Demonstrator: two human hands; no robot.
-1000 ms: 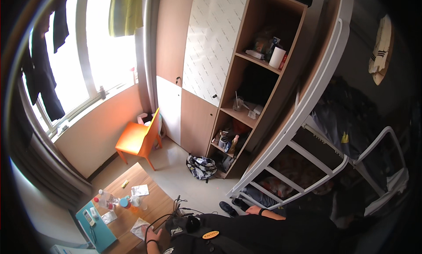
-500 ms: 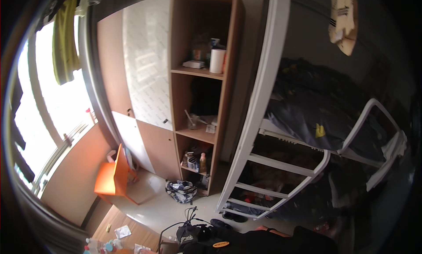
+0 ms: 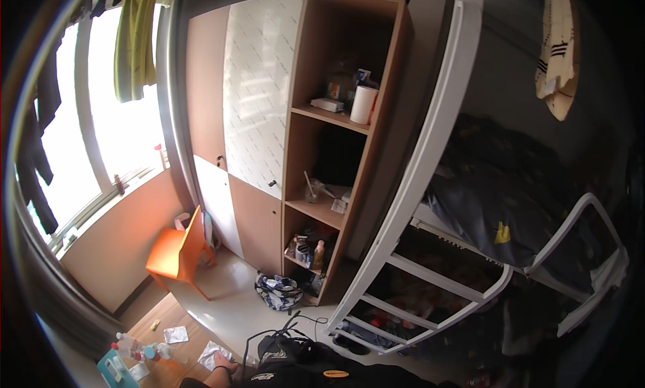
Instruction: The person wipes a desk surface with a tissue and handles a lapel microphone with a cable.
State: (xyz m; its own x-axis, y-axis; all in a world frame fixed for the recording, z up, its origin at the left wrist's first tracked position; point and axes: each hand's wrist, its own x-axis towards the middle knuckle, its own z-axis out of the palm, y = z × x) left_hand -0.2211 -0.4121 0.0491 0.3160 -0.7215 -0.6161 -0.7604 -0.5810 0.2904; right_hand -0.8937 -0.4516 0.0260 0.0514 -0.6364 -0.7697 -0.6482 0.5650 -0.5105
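Observation:
Low in the picture, my left hand (image 3: 227, 366) lies at the near edge of a wooden table, with a dark band at its wrist. It is right against a crumpled white packet (image 3: 213, 354); its fingers are too small and partly hidden to show whether they grip it. A second flat white packet (image 3: 176, 334) lies farther off on the table. Left of the hand stand several small bottles (image 3: 138, 349) with red and blue caps, beside a light blue holder (image 3: 115, 371). My right hand is out of the picture.
An orange chair (image 3: 176, 250) stands beyond the table (image 3: 191, 368), below the window. A tall cupboard (image 3: 252, 99) with open shelves is ahead, a patterned bag (image 3: 277, 292) at its foot. To the right rises a white bunk bed ladder (image 3: 430, 290). Black cables (image 3: 285, 331) stick up near my body.
My view has shifted, so the room sits farther right and more of the table shows. My left hand has come into view by the white packet; my right hand has left the picture.

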